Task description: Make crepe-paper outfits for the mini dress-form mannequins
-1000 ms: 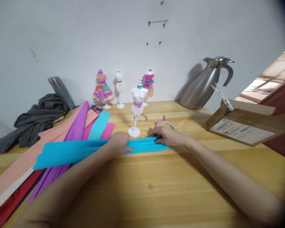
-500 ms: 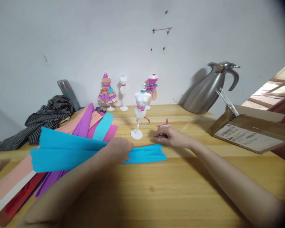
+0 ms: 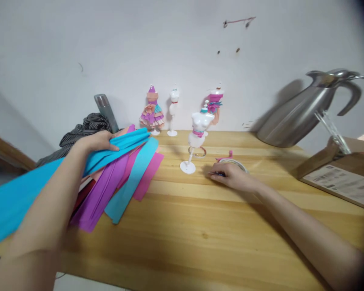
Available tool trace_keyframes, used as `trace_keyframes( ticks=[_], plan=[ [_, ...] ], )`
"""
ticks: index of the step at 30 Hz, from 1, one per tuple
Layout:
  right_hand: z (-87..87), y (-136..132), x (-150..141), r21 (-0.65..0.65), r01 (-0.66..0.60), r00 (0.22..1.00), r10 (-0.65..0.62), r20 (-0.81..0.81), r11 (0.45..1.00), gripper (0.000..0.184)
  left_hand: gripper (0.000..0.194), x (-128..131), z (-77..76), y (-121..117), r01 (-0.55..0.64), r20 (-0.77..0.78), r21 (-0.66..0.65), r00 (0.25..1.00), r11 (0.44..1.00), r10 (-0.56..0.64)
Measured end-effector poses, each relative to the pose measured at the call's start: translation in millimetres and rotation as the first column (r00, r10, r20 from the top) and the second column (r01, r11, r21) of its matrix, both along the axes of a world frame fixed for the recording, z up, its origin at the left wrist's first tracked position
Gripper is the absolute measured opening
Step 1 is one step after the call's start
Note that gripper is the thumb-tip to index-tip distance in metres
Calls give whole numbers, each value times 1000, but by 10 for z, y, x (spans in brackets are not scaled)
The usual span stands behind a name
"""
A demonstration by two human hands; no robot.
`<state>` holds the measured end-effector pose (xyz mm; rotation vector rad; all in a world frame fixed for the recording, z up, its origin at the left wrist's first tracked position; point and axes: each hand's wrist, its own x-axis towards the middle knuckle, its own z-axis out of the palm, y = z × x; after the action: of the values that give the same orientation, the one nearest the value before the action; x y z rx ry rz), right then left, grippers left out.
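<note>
My left hand (image 3: 98, 142) is closed on a long bright-blue crepe paper strip (image 3: 24, 190), over a pile of other strips at the left. Under it fan out a purple strip (image 3: 104, 190), a light-blue strip (image 3: 133, 178) and a pink strip (image 3: 150, 173). My right hand (image 3: 230, 176) rests on the table with its fingers closed round a small object, dark blue where it shows, mostly hidden. Close behind that hand is a round white-rimmed roll (image 3: 238, 163). A white mini dress form (image 3: 200, 125) with teal and pink bands stands between my hands.
Along the wall stand a dress form in a ruffled dress (image 3: 152, 111), a nearly bare form (image 3: 174, 107) and another dressed form (image 3: 214, 106). A steel jug (image 3: 303, 109) and cardboard box (image 3: 339, 178) are at right. A flask (image 3: 106, 111) and striped cloth (image 3: 79, 133) lie left.
My left hand has carried the blue strip leftward and back, from the table's middle onto the pile. My right hand stays in place near the roll. The view has turned left.
</note>
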<state>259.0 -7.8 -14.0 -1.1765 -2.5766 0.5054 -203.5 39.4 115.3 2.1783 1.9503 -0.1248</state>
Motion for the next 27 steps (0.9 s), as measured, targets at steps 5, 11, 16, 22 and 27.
trace_keyframes(
  ticks=[5, 11, 16, 22, 27],
  plan=[
    [-5, -43, -67, -35, -3, 1000, 1, -31, 999, 28, 50, 249, -477, -59, -138, -89, 364, 979, 921, 182],
    [-1, -47, -85, -45, -32, 997, 29, -66, 998, 29, 50, 955, -882, -433, 5, -138, 263, 990, 965, 32],
    [42, -67, -92, -46, -28, 998, 26, -57, 999, 33, 32, 970, -1106, -325, -23, -41, 196, 999, 980, 32],
    [125, -95, -84, -12, -13, 999, 13, -44, 1000, 32, 28, 643, -960, -96, -63, 206, 146, 978, 987, 32],
    [159, -118, -118, -37, -5, 999, 3, -55, 999, 32, 41, 446, -937, -109, -131, 440, 111, 896, 985, 69]
  ],
)
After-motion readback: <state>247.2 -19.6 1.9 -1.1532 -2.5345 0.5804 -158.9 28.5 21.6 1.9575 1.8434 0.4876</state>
